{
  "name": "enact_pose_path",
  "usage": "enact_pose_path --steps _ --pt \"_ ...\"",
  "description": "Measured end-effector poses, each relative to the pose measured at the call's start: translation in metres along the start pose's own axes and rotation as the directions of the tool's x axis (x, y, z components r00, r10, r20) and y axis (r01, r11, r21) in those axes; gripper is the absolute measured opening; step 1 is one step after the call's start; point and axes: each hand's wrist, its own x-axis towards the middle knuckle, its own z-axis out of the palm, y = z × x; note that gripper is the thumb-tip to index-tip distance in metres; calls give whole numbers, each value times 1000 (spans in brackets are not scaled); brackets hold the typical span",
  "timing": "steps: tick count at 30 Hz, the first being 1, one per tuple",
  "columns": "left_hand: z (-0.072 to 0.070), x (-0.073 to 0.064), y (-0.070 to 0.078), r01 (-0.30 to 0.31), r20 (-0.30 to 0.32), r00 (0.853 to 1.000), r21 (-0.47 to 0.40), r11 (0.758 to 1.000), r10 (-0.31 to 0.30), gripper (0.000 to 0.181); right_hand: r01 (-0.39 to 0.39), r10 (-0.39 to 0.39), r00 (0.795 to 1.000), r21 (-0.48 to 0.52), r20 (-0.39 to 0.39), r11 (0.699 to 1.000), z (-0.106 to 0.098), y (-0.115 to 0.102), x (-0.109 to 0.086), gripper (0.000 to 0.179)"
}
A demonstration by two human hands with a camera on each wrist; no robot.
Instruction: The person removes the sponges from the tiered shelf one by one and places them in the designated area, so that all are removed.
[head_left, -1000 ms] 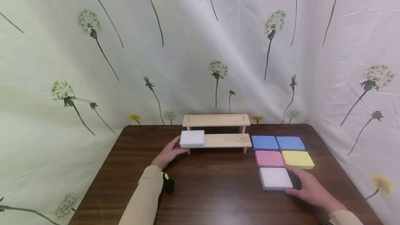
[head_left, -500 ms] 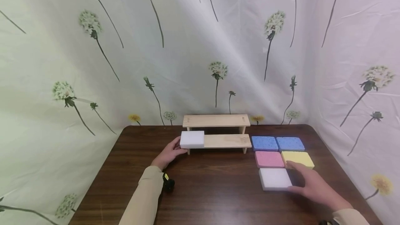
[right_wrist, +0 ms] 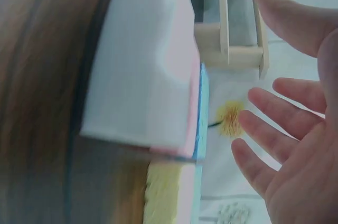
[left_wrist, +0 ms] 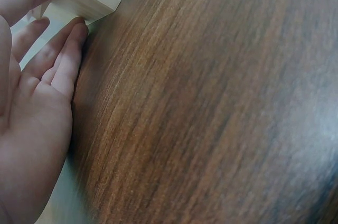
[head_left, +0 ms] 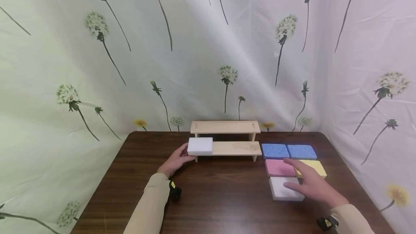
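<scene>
At the left end of the lower wooden shelf (head_left: 235, 148) lies a white sponge (head_left: 200, 146). My left hand (head_left: 176, 160) rests beside that end, fingers fairly straight, fingertips right at the sponge and the shelf; part of them is hidden behind the sponge. In the left wrist view the fingers (left_wrist: 68, 65) reach to the shelf's pale wooden end (left_wrist: 87, 3). Over a second white sponge (head_left: 282, 190) on the table hovers my right hand (head_left: 312, 181), fingers spread and holding nothing. The right wrist view has that hand (right_wrist: 301, 134) raised above the white sponge (right_wrist: 140, 71).
Beyond the white sponge on the right lie a pink sponge (head_left: 276, 168) and a yellow sponge (head_left: 316, 168), the yellow partly covered by my right hand. Two blue sponges (head_left: 275, 151) are behind them. A higher wooden shelf (head_left: 225, 127) stands at the table's (head_left: 211, 198) back, before a flowered curtain.
My right hand has let go of the right edge of the nearer white sponge, lifted, and moved left over it. The left hand and the white sponge on the shelf stay in place.
</scene>
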Motion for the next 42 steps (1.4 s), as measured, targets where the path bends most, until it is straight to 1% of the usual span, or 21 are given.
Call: enact_pose_path --steps 5,8,13,16,20,27,29,32,34,36,37,40,42 --pt "0 0 -2 -2 0 1000 -7 1000 2 79 -3 3 1000 28 -1 1000 7 -12 18 82" --pt "1 0 -1 -19 7 1000 -12 1000 19 78 27 -27 1000 36 5 999 9 -20 28 83" --pt "0 1 1 -24 9 1000 -20 1000 24 78 84 -84 996 35 21 996 12 -32 47 85" --pt "0 1 2 -19 8 1000 -20 1000 19 80 78 -79 996 41 34 996 14 -37 56 86" --pt "0 0 2 -14 8 1000 -18 1000 15 81 51 -53 997 42 51 998 17 -44 65 86" --pt "0 0 1 -19 16 1000 -13 1000 19 81 90 -91 995 44 29 995 27 -52 78 80" --pt "0 0 1 -13 17 1000 -17 1000 13 80 92 -94 995 61 36 994 31 -56 81 80" --pt "0 -1 1 -7 15 1000 -15 1000 7 80 105 -107 993 57 50 993 36 -62 87 80" --pt "1 -2 1 4 9 1000 -13 1000 -4 80 101 -104 993 62 63 993 39 -67 91 80" --pt "0 -3 1 7 7 1000 -4 1000 -7 80 100 -103 992 39 71 994 42 -71 96 81" --pt "0 -3 1 12 4 1000 -5 1000 -12 80 88 -92 993 43 76 995 44 -73 98 82" --pt "0 -2 2 6 6 1000 -3 1000 -6 80 65 -70 994 61 85 996 48 -78 105 82" --pt "-1 0 1 1 9 1000 -5 1000 -1 80 68 -73 994 68 83 995 51 -81 110 81"
